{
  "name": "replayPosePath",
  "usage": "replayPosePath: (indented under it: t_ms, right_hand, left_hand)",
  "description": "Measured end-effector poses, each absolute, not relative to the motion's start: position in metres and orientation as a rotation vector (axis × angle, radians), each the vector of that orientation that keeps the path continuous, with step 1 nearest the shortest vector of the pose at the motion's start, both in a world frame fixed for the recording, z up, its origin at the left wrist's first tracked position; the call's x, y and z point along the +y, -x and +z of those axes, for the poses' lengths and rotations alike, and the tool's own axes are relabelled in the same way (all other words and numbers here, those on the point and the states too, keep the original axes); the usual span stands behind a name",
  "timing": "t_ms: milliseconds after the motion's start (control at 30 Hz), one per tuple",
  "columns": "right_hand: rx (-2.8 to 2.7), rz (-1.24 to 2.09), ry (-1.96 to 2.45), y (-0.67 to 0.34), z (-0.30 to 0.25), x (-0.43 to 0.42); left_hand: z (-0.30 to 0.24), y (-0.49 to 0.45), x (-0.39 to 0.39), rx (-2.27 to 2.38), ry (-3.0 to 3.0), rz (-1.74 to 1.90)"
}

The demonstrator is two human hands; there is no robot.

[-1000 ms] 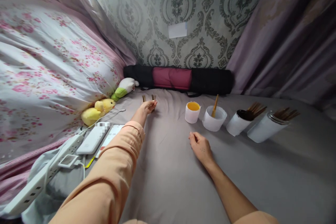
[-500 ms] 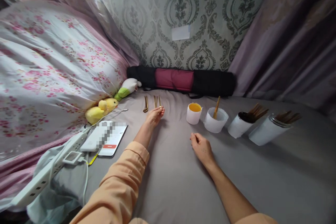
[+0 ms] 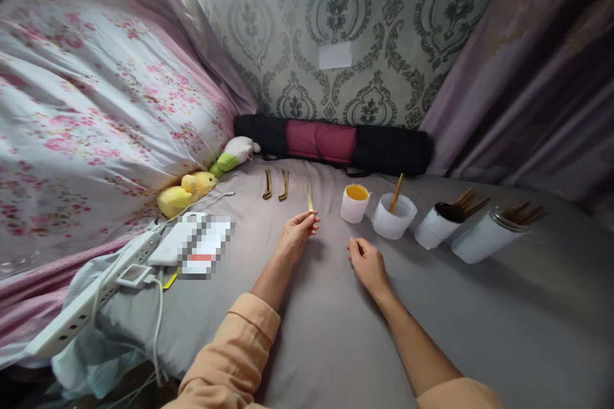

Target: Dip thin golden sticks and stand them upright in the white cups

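Note:
My left hand (image 3: 298,234) pinches a thin gold stick (image 3: 309,197) that points up and away, over the grey bed sheet (image 3: 311,326). Two more gold sticks (image 3: 275,185) lie side by side farther back on the sheet. My right hand (image 3: 367,264) rests on the sheet, fingers loosely curled, holding nothing I can see. Just beyond it stand a white cup with yellow contents (image 3: 355,203) and a white cup (image 3: 394,216) with one stick in it. Two tilted white cups (image 3: 460,227) of brown sticks lie to the right.
A floral quilt (image 3: 96,115) rises on the left, with yellow and green plush toys (image 3: 192,185) at its foot. A phone, a power bank (image 3: 175,246) and a white power strip (image 3: 91,300) lie front left. A black and maroon roll (image 3: 336,144) lines the wall.
My left hand has drawn back toward me and to the right, carrying one gold stick; two sticks stay behind on the sheet. My right hand has hardly moved.

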State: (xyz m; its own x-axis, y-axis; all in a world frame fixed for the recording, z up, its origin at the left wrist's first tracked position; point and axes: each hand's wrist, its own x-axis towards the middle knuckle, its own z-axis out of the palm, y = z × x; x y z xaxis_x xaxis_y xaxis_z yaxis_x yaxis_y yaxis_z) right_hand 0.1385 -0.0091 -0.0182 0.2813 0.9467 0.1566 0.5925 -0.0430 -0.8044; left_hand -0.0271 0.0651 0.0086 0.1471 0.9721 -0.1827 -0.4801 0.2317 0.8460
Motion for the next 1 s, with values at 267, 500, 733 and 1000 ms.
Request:
replayPosePath:
  t_ms: [267,500,733,1000]
  right_hand:
    - [-1.359,0.637,1.659,-0.140,-0.021,-0.008]
    - [-1.276,0.785,1.573,-0.141,-0.018,-0.008]
    - [-1.240,0.919,1.487,-0.144,-0.012,-0.010]
    - [-1.180,1.050,1.405,-0.145,0.001,-0.012]
  left_hand:
    - [0.006,0.016,0.029,0.890,-0.773,1.156]
    - [0.008,0.006,0.003,0.938,-0.836,1.117]
    - [0.006,0.002,-0.011,0.978,-0.931,1.103]
    - [0.003,0.003,-0.014,0.999,-1.050,1.072]
